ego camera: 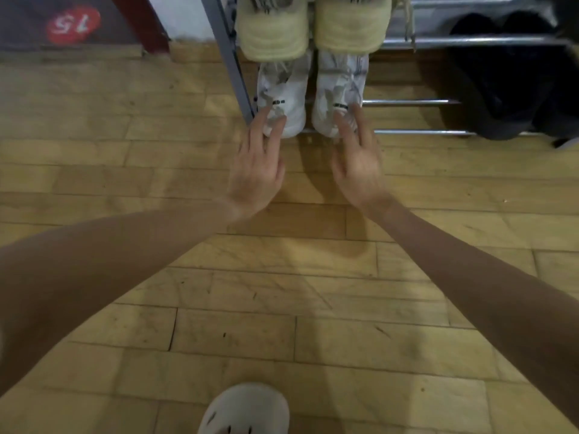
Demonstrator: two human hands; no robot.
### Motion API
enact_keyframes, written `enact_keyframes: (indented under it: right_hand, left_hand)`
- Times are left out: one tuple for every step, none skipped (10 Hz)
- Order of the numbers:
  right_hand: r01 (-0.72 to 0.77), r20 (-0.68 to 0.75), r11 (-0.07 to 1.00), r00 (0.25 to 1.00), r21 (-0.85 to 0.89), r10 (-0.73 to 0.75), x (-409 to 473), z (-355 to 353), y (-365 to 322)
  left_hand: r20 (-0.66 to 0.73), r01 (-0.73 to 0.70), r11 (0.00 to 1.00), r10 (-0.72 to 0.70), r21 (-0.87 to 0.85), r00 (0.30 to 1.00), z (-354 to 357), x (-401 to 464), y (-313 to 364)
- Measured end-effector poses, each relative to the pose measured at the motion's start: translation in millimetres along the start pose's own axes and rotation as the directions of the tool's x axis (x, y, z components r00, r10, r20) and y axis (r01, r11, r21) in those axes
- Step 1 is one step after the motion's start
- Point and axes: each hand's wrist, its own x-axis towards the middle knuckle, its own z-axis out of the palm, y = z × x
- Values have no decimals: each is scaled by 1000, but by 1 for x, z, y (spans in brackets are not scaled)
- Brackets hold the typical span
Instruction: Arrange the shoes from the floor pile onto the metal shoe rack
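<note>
White patterned shoes (310, 95) sit paired on the metal rack's (413, 102) lower rails.
</note>
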Motion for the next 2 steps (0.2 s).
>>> enact_keyframes:
  right_hand:
    - [-24,60,998,998,-60,27,-21,-10,-12]
    - [-33,92,996,995,-82,41,-28,-23,-16]
  left_hand:
    - [83,-15,999,12,29,997,4,-28,-5]
    - [145,-28,998,36,-59,989,-7,-37,-13]
